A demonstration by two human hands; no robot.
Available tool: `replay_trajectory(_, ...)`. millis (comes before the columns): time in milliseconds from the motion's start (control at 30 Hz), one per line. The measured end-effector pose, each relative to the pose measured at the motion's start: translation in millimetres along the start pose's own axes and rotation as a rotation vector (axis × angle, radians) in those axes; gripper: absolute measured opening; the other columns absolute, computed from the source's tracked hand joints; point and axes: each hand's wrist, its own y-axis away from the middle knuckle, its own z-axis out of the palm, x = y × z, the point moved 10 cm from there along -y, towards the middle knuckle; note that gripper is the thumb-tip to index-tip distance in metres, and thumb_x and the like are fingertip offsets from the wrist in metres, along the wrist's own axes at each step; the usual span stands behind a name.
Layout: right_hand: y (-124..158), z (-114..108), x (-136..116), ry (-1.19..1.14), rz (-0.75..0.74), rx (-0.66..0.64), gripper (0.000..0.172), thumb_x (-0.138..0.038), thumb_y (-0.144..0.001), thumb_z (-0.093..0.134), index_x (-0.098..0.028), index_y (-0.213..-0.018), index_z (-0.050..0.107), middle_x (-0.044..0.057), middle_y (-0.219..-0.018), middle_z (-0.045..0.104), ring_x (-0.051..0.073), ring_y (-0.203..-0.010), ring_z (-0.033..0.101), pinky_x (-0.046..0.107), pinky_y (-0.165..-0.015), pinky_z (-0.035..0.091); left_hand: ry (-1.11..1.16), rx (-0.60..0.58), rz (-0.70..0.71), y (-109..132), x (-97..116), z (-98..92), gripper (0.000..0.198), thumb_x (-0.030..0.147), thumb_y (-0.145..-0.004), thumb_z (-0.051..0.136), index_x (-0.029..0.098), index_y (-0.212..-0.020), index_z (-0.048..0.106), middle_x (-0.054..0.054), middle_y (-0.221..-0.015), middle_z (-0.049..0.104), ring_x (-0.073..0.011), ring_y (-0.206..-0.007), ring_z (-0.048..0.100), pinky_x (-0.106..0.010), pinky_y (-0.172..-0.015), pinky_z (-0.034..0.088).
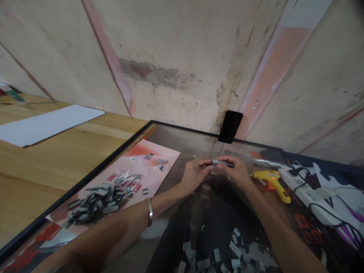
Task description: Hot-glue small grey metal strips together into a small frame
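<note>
Between the fingertips of both hands is a small grey metal-looking strip (220, 162), held level above a glass-topped table (182, 146). My left hand (195, 174) pinches its left end, while my right hand (234, 170) closes around the right end. Fingers cover part of the strip. To the left, a heap of similar small grey pieces (102, 199) lies on a pink printed booklet (162, 153). More loose grey pieces (217, 256) are scattered on the glass close to my body, between my forearms.
A yellow glue gun (270, 178) lies right of my right hand, beside a white power strip (295, 182) with tangled cables. Thin wires (256, 159) lie behind it. A black phone (230, 127) leans on the wall. White paper (51, 123) rests on the wooden table at left.
</note>
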Motion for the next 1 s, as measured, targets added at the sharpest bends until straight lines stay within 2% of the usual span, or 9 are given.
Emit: replay_trajectory(1000,-0.1,0.5,-0.2,-0.029,-0.004,-0.005,0.033,-0.04,-0.069,0.072,-0.018,-0.094,0.07,0.004,-0.083,0.069,0.016,-0.072,0.06,0.027,-0.066,0.047,0.012,-0.009,-0.018,0.7,0.0,1.0,0.018,0.023,-0.078,0.067,0.017,-0.094,0.072,-0.006,-0.092,0.072,-0.0182,-0.084,0.065,-0.03,-0.077,0.051)
